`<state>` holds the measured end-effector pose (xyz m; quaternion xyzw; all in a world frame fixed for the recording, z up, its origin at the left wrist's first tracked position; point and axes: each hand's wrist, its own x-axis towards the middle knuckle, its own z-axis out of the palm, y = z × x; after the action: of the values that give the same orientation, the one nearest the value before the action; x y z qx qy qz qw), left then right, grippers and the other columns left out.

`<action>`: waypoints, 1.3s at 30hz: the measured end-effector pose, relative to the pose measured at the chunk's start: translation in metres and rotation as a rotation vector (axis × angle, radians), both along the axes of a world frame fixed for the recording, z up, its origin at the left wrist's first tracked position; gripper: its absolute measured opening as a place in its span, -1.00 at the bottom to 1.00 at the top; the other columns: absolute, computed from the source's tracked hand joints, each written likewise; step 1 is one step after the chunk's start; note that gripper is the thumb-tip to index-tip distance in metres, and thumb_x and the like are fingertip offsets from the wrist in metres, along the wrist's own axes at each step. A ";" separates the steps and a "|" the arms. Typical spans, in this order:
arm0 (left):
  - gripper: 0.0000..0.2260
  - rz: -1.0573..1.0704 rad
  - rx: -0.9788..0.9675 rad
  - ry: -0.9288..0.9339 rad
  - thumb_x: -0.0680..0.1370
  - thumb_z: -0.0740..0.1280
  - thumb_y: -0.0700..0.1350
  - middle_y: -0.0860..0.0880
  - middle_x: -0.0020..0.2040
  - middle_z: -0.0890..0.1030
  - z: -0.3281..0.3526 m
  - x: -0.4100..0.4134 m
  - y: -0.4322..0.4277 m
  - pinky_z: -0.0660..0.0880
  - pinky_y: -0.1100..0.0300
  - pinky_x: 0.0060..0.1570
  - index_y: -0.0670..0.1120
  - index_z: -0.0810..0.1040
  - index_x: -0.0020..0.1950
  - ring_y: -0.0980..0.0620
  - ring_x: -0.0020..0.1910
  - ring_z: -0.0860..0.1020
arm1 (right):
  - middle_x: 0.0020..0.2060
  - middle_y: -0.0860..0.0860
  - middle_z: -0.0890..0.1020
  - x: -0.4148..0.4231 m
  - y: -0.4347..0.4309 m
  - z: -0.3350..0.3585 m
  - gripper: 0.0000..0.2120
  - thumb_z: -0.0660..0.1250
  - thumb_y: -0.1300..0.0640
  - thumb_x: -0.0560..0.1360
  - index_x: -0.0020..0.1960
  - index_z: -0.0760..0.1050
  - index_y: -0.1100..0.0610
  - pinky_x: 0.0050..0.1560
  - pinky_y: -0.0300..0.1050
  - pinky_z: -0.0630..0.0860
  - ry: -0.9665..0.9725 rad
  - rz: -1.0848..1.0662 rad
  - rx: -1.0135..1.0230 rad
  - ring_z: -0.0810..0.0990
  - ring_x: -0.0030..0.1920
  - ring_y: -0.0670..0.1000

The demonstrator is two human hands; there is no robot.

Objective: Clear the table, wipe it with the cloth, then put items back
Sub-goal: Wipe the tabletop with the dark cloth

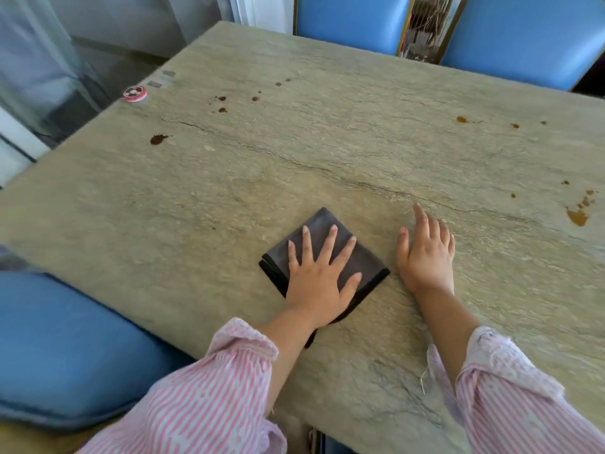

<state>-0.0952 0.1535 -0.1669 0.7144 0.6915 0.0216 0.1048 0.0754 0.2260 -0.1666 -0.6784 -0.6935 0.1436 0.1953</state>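
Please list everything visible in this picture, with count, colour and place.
table: one, beige stone, centre
cloth: one, dark grey, folded, near the front edge
stains: many, brown, scattered far left and right
disc: one, red and white, far left edge
chairs: three, blue, two beyond the table, one at near left
sleeves: two, pink-striped, on the forearms
left hand: flat on the cloth, fingers spread
right hand: flat on the table beside the cloth

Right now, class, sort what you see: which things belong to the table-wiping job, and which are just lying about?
Job: cloth, left hand pressing it, table, brown stains.
Lying about: red-and-white disc at the table edge, blue chairs.
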 end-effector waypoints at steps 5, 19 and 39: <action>-0.46 -0.012 0.023 0.023 0.53 -0.05 0.29 0.05 0.56 0.06 -0.003 -0.020 -0.067 -0.04 -0.31 0.41 0.22 -0.01 0.50 -0.29 0.52 -0.04 | 0.47 0.13 0.25 -0.004 -0.004 0.007 -0.48 -0.01 -0.04 0.62 0.53 0.06 0.11 0.50 0.17 -0.01 -0.104 0.078 -0.016 0.11 0.50 0.16; -0.77 0.232 -0.173 -0.348 0.56 0.27 -0.11 -0.19 0.15 0.58 0.078 -0.168 -0.037 0.45 0.07 0.17 -0.21 0.54 0.15 -0.16 0.16 0.53 | 0.39 0.11 0.39 -0.135 -0.074 0.037 -0.55 0.03 -0.07 0.54 0.21 0.52 0.15 0.45 0.13 0.22 0.054 0.912 -0.048 0.31 0.42 0.16; -0.44 0.173 -0.395 0.016 0.62 0.03 0.13 -0.02 0.56 -0.20 0.082 -0.484 -0.032 0.01 -0.13 0.47 0.09 -0.15 0.54 -0.07 0.55 -0.13 | 0.44 -0.15 -0.35 -0.406 -0.057 0.017 -0.35 -0.29 -0.42 0.41 0.43 -0.37 -0.27 0.43 0.07 -0.41 -0.426 0.917 -0.121 -0.38 0.48 0.01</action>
<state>-0.5792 0.1217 -0.0845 0.6180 0.7420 -0.1110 0.2350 -0.3301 0.1686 -0.1495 -0.3285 -0.9349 0.1129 -0.0732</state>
